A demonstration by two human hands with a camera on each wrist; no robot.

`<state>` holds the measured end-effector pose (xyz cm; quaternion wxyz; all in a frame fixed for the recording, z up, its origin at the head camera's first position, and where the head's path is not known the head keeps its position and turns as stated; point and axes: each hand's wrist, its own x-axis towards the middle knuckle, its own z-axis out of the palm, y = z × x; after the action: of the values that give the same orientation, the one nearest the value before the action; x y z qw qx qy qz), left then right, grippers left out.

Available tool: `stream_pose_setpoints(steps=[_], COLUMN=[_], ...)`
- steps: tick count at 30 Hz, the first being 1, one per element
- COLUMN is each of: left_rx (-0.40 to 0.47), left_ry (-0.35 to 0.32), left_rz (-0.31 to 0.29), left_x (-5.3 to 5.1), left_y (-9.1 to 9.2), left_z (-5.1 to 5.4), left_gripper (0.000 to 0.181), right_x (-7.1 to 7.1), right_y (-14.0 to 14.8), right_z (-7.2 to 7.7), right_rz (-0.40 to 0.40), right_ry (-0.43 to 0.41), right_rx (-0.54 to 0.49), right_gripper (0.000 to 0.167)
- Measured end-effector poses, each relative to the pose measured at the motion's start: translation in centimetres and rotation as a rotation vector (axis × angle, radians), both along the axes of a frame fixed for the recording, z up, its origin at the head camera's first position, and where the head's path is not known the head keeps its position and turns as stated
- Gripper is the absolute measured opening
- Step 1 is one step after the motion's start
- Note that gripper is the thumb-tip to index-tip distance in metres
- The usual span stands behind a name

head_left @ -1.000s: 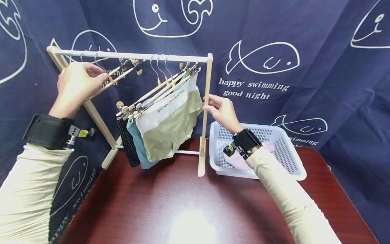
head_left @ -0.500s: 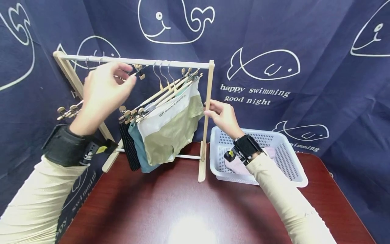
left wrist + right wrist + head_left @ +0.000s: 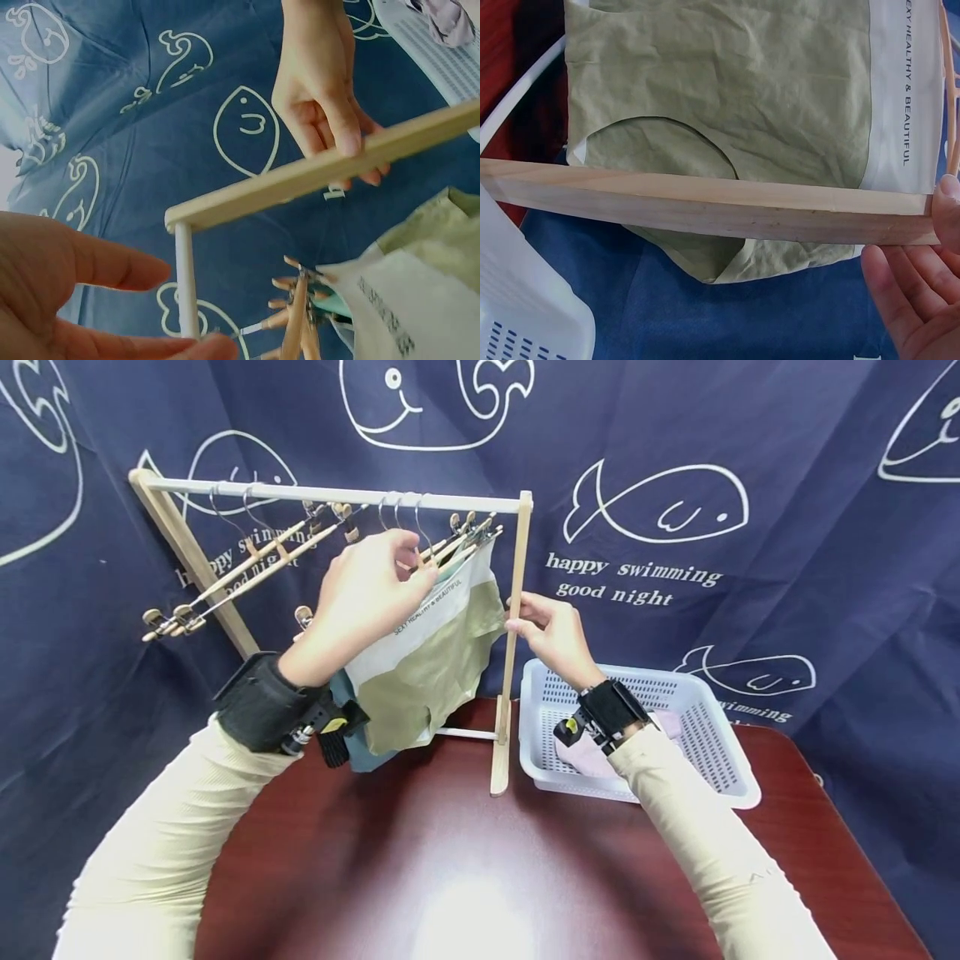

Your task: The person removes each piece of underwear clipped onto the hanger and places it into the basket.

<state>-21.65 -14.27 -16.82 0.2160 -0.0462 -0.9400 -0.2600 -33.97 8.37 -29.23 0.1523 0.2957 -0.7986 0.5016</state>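
Note:
My right hand [image 3: 558, 631] pinches the right wooden post [image 3: 516, 568] of a small clothes rack between thumb and fingers; the right wrist view shows this grip on the post [image 3: 705, 199] too. My left hand [image 3: 375, 585] is raised in front of the clip hangers at the rack's right end, its thumb and fingers apart. In the left wrist view, nothing sits between the fingers of my left hand [image 3: 45, 285]. Green-and-white underpants [image 3: 420, 685] hang nearest, with a blue garment [image 3: 367, 760] and a black striped one behind, partly hidden by the left arm.
Two bare clip hangers [image 3: 247, 585] hang on the left of the white top bar [image 3: 337, 495]. A light blue basket [image 3: 750, 793] holding pink cloth [image 3: 585, 756] stands right of the rack on a dark red table [image 3: 360, 877]. A navy curtain [image 3: 637, 410] hangs behind.
My left hand has let go of the bare hangers at the left and moved right, in front of the hangers with garments. The right hand stays on the post.

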Motion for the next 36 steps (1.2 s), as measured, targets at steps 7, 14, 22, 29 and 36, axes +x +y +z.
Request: stream_pose_setpoints(steps=[7,14,22,29,36], left_rx=[-0.035,-0.063,-0.042,-0.041,-0.034], left_ry=[-0.058,-0.074,-0.05,-0.043,0.025], left_rz=[0.041,0.064,0.061,0.058,0.065], left_x=[-0.7,-2.0,-3.4,-4.2,-4.7], left_y=[1.4,1.6,1.2,1.1,0.8], left_z=[-0.5,-1.7,-2.4,-2.8,-3.2], left_gripper=[0.027,0.016,0.012,0.019,0.029], right_x=[-0.1,0.0,-0.1,-0.1,0.0], right_y=[-0.1,-0.1,-0.1,-0.1,-0.1], right_z=[0.1,0.3,0.1,0.0,0.0], right_rz=[-0.007,-0.008,-0.01,-0.017,-0.024], right_ry=[-0.005,-0.008,-0.007,-0.002,0.001], right_rx=[0.005,-0.001,-0.003,-0.005,0.001], right_gripper=[0.028,0.026,0.029,0.029,0.031])
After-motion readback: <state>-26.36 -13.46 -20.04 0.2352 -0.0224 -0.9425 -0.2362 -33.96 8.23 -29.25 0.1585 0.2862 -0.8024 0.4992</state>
